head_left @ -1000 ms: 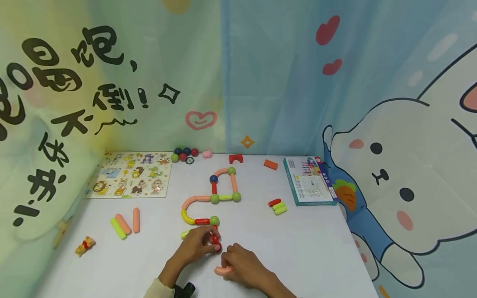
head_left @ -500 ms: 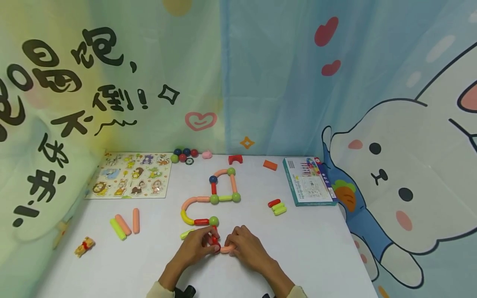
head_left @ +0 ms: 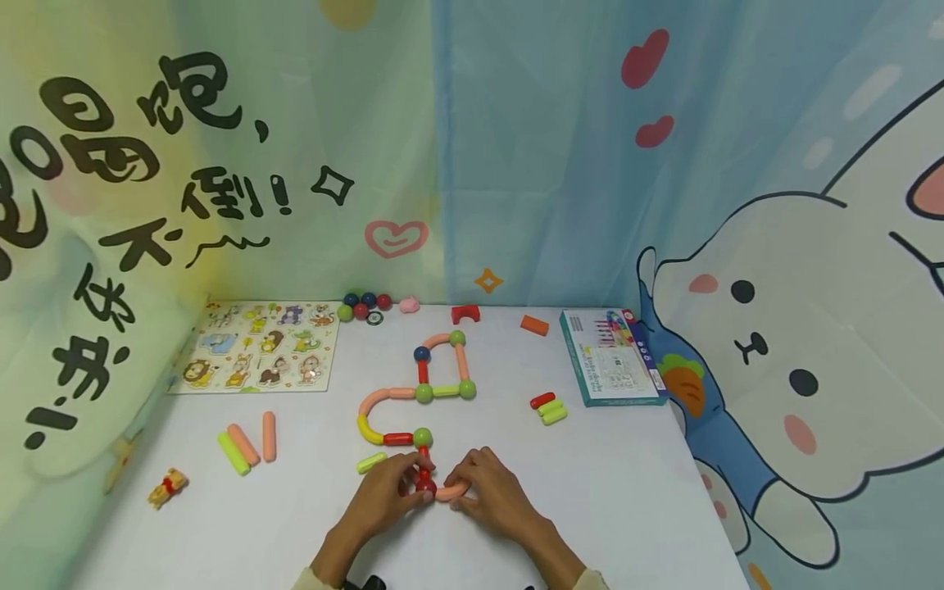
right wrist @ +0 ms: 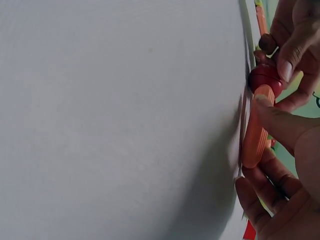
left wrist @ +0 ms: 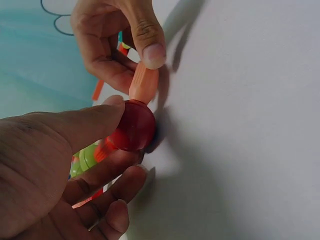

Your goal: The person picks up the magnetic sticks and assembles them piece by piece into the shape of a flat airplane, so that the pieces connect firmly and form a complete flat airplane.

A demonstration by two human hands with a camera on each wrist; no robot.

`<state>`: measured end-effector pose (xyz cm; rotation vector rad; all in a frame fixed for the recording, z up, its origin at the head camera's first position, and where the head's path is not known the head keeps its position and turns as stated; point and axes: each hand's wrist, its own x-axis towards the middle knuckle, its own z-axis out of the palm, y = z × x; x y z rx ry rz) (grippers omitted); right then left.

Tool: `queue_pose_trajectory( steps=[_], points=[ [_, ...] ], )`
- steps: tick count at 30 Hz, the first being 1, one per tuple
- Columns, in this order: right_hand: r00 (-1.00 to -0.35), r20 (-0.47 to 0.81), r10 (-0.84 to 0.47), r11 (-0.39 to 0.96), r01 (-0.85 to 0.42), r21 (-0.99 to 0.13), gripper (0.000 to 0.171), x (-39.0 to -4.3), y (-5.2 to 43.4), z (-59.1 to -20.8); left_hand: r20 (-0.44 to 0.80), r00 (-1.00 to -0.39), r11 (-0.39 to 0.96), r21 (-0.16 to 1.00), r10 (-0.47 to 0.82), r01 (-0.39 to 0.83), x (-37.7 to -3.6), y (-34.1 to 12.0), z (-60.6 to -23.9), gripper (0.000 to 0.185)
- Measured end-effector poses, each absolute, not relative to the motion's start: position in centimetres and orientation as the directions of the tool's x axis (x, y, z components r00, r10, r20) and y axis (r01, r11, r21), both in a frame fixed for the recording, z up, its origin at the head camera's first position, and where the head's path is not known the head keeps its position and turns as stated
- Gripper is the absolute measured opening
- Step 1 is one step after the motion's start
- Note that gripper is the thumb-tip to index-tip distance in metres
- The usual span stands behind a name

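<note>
Holds a curved, peach-coloured plastic rod [head_left: 451, 492] end-on to a glossy, dark-red ball [head_left: 425, 486], touching it on its right side, at a white tabletop [head_left: 627, 508]. Points the rod lengthwise rightward from the ball, with a bow towards the body and the outer end angled slightly away. Tends the rod most closely with the right hand [head_left: 494, 496], just right of the ball, pinching it between thumb and fingers spread no wider than the piece itself, with the thumb near the ball. Pinches the ball from its left with the left hand [head_left: 387, 490], between thumb and index finger, with the other fingers loosely bent. Shows, beyond the ball, a short, straight red rod [head_left: 424, 451], partly hidden by left-hand fingers, leading to a round green ball [head_left: 423, 437]. Includes also, left of and beyond the dark-red ball, a straight yellow-green rod [head_left: 371, 463], just beside the left hand.
</note>
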<state>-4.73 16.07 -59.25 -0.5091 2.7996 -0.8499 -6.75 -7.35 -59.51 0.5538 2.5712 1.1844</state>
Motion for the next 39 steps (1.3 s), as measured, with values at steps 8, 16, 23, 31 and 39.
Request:
queue_pose_trajectory(
  steps=[8,16,23,31,39],
  points=[
    [-0.928,-0.085,-0.363,0.707,-0.215,-0.674,0.030,-6.0,16.9,-58.7,-0.049,-0.904,0.598,0.765,0.425,0.240,-6.2,-7.4,-59.5,0.037],
    [-0.939,-0.005,-0.343,0.743,-0.268,-0.613,0.046,-11.2,14.4,-57.2,-0.034,-0.919,0.586,0.779,0.394,0.222,-6.1,-7.4,-60.0,0.043],
    [-0.910,0.009,-0.415,0.776,-0.359,-0.518,0.066,-18.2,9.6,-56.2,0.002,-0.931,0.592,0.771,0.364,0.233,-5.4,-6.9,-61.1,0.050],
    [-0.887,-0.023,-0.461,0.807,-0.408,-0.427,0.084,-24.3,5.1,-56.0,0.038,-0.938,0.574,0.782,0.344,0.243,-5.2,-6.8,-61.9,0.048],
    [-0.870,-0.076,-0.486,0.815,-0.421,-0.397,0.097,-27.9,2.6,-56.4,0.027,-0.940,0.581,0.780,0.341,0.233,-5.0,-6.8,-61.7,0.049]
  ],
)
